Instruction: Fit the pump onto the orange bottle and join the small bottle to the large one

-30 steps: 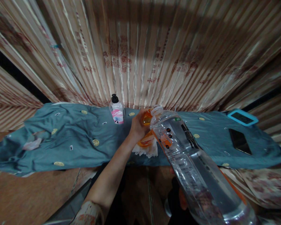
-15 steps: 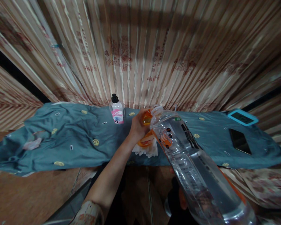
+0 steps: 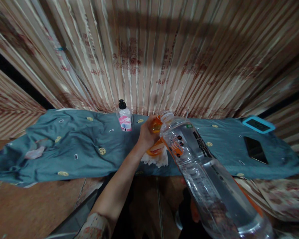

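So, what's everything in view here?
big clear bottle: 1, clear, orange label, tipped toward the orange container
orange container: 1, orange, in the left hand
white rag: 1, white, under the orange container
pump bottle: 1, pink label, black top, upright at back
cloth: 1, teal, spread across the surface
phone: 1, black, on cloth, right
framed device: 1, turquoise, far right
curtain: 1, beige, behind
left hand: 1, grips orange container
right hand: 1, mostly hidden, holds big clear bottle

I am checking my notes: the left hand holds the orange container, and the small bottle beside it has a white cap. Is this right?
Not quite. In the head view the small bottle has a black cap, not white; the left hand does hold the orange container.
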{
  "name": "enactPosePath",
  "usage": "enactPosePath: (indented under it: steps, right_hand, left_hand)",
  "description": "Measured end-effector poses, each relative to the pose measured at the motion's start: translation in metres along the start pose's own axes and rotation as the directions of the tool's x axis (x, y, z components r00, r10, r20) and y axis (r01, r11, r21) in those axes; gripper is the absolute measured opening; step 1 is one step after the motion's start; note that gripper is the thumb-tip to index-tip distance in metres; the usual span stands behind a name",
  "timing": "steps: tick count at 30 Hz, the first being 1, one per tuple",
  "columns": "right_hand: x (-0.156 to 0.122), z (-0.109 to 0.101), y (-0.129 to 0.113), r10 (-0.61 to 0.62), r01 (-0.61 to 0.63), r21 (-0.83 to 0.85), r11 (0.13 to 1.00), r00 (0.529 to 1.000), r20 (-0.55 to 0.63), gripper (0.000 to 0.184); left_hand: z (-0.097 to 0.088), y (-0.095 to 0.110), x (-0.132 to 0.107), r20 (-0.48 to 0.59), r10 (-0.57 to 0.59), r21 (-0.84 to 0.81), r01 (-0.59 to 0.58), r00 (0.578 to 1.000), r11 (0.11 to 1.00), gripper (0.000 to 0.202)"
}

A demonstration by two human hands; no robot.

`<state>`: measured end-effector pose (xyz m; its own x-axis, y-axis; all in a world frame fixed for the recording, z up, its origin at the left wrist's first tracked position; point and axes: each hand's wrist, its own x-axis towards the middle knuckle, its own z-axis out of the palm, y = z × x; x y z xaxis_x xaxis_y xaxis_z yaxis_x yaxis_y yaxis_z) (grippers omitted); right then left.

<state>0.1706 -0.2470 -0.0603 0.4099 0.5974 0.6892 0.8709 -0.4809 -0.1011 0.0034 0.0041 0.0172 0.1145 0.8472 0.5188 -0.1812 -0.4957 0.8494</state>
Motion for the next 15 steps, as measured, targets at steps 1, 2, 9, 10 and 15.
enactPosePath:
  steps: [1, 2, 9, 10, 15]
  right_hand:
    - [-0.001, 0.001, 0.001, -0.007, 0.007, -0.008, 1.0, 1.0, 0.001, 0.042]
    - [-0.001, 0.001, 0.002, -0.012, 0.012, -0.018, 1.0, 1.0, -0.003, 0.042]
    - [-0.01, 0.018, 0.007, -0.021, 0.009, -0.112, 0.994, 0.994, -0.105, 0.05]
    - [-0.011, 0.021, 0.007, -0.022, 0.007, -0.119, 0.993, 0.992, -0.122, 0.052]
    - [-0.016, 0.03, 0.012, -0.017, 0.002, -0.087, 0.996, 0.985, -0.17, 0.057]
  left_hand:
    - [0.0, 0.0, 0.0, -0.006, -0.007, 0.004, 0.007, 1.0, 1.0, 0.044]
    - [0.0, 0.0, 0.0, -0.008, -0.012, 0.007, 0.012, 1.0, 1.0, 0.043]
    - [-0.001, 0.0, -0.001, -0.001, -0.001, 0.046, 0.001, 1.0, 0.999, 0.042]
    - [-0.001, 0.0, -0.001, -0.001, -0.004, 0.043, 0.004, 1.0, 0.999, 0.041]
    - [-0.001, -0.001, 0.0, 0.0, -0.014, 0.02, 0.014, 1.0, 1.0, 0.045]
